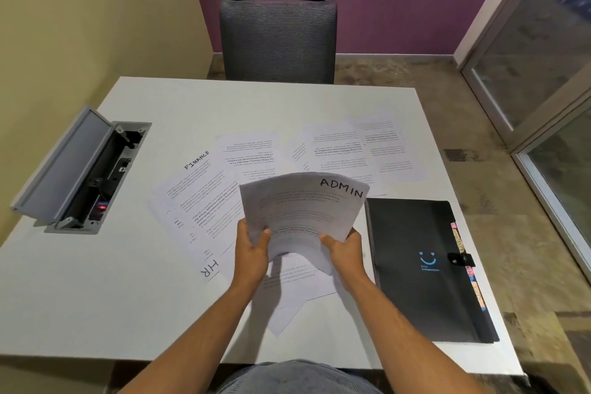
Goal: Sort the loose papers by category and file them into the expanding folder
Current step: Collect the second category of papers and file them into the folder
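Both hands hold up a small sheaf of printed sheets whose top page is marked ADMIN (303, 211) above the table's middle. My left hand (252, 249) grips its lower left edge, and my right hand (343, 249) grips its lower right edge. Loose papers lie spread on the white table (112, 297): one marked FINANCE (195, 182) at the left, one marked HR (212, 267) near my left wrist, several more (351, 150) behind, and a few (294, 291) under my hands. The black expanding folder (422, 269) lies shut at the right, strap fastened, coloured tabs at its right edge.
An open cable box (83, 173) with a raised grey lid is set into the table at the left. A grey mesh chair (278, 38) stands at the far side. A glass partition (543, 73) lines the right.
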`<state>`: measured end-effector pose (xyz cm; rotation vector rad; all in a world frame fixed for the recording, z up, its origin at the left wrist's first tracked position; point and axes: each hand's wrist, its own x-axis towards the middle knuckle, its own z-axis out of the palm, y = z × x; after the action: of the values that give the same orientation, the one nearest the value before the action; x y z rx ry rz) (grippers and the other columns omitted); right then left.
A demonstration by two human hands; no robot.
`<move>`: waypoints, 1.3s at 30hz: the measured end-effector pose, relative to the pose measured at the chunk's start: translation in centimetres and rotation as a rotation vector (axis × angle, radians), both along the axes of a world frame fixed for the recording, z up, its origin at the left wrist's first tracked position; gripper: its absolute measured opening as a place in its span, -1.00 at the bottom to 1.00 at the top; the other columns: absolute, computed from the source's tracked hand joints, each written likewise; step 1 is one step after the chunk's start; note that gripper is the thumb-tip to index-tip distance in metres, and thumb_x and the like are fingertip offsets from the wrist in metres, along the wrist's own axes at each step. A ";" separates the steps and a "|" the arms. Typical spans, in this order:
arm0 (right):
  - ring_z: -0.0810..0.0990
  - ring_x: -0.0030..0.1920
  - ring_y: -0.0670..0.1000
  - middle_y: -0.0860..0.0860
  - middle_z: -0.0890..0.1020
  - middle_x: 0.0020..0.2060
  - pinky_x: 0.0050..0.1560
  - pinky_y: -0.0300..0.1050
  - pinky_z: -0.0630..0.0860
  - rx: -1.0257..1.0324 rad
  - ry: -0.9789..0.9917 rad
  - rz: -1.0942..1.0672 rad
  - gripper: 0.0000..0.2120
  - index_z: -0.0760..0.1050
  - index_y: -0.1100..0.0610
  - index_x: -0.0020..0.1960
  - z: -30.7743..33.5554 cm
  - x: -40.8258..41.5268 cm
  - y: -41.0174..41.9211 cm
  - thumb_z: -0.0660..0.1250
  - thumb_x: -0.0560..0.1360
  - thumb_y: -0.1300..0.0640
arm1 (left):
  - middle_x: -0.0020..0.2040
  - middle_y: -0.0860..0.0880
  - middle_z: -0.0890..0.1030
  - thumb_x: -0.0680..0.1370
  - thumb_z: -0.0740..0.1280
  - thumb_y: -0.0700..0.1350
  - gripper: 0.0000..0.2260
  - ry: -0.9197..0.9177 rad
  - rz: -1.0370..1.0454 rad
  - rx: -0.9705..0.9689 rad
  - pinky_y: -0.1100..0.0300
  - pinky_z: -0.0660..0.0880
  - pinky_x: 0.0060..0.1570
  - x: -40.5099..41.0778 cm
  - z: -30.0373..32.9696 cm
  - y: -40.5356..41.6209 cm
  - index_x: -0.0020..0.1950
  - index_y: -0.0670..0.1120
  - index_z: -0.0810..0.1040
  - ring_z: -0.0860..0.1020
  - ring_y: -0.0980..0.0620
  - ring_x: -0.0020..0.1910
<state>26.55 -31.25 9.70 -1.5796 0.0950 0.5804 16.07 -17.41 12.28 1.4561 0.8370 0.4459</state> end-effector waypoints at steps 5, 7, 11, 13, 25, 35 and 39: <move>0.67 0.08 0.10 0.05 0.69 0.05 0.04 0.03 0.66 0.043 -0.052 0.092 -0.72 0.55 0.13 0.20 0.5 0.9 -1.1 0.43 0.50 0.27 | 0.01 0.08 0.58 0.66 0.22 -0.13 -0.93 0.007 0.049 0.099 0.38 0.47 -0.15 0.6 0.5 0.3 0.14 -0.04 0.43 0.56 0.26 -0.05; 0.68 0.09 0.11 0.07 0.70 0.06 0.06 -0.01 0.65 0.108 -0.066 0.104 -0.71 0.54 0.16 0.19 0.5 1.7 -2.6 0.46 0.49 0.26 | -0.01 0.09 0.57 0.66 0.22 -0.14 -0.94 -0.015 0.090 0.099 0.42 0.47 -0.17 0.9 1.0 0.4 0.13 -0.05 0.43 0.55 0.31 -0.09; 0.66 0.14 0.07 0.12 0.65 0.18 0.03 -0.15 0.63 0.203 0.147 0.097 -0.32 0.42 0.08 0.33 -1.1 1.8 -6.1 0.59 0.30 -0.04 | 0.07 0.08 0.62 0.66 0.24 -0.15 -0.87 -0.076 0.215 -0.009 0.22 0.56 0.00 0.9 0.6 0.3 0.16 0.04 0.45 0.61 0.17 0.03; 0.61 0.23 0.10 0.14 0.61 0.25 0.18 -0.04 0.58 0.274 0.266 0.102 -0.05 0.39 0.05 0.38 -1.9 1.2 -6.9 0.67 0.10 -0.20 | 0.11 0.07 0.63 0.66 0.24 -0.16 -0.82 -0.102 0.261 -0.072 0.18 0.57 0.03 0.8 0.3 -0.3 0.18 0.09 0.45 0.62 0.14 0.07; 0.63 0.18 0.04 0.06 0.65 0.18 0.15 -0.05 0.59 0.201 0.210 0.010 -0.62 0.49 0.13 0.31 -0.7 1.2 -6.0 0.28 0.56 0.43 | 0.21 -0.06 0.64 0.59 0.34 -0.27 -0.68 -0.058 0.226 -0.413 -0.15 0.49 0.28 0.3 -2.2 -2.5 0.32 -0.05 0.46 0.60 -0.06 0.21; 0.70 0.01 -0.05 0.02 0.70 0.02 -0.06 -0.12 0.65 0.011 -0.003 0.097 -0.75 0.56 0.07 0.14 1.3 4.5 -7.5 0.34 0.55 0.35 | 0.04 -0.05 0.65 0.48 0.47 -0.28 -0.61 0.016 0.196 -0.246 0.11 0.61 -0.12 -1.5 -1.7 4.3 0.19 0.04 0.47 0.66 -0.02 -0.07; 0.69 -0.03 -0.14 0.01 0.69 0.02 -0.09 -0.21 0.63 -0.002 -0.112 0.055 -0.79 0.57 0.11 0.12 2.3 4.8 -6.3 0.36 0.54 0.34 | 0.02 0.00 0.67 0.46 0.47 -0.31 -0.71 0.105 -0.015 -0.027 0.23 0.61 -0.14 -2.4 -1.0 6.0 0.07 -0.01 0.55 0.66 0.03 -0.02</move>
<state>31.33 -37.58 11.98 -1.6173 -0.0319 0.5335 13.64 -11.37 11.32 1.4700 0.9121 0.3484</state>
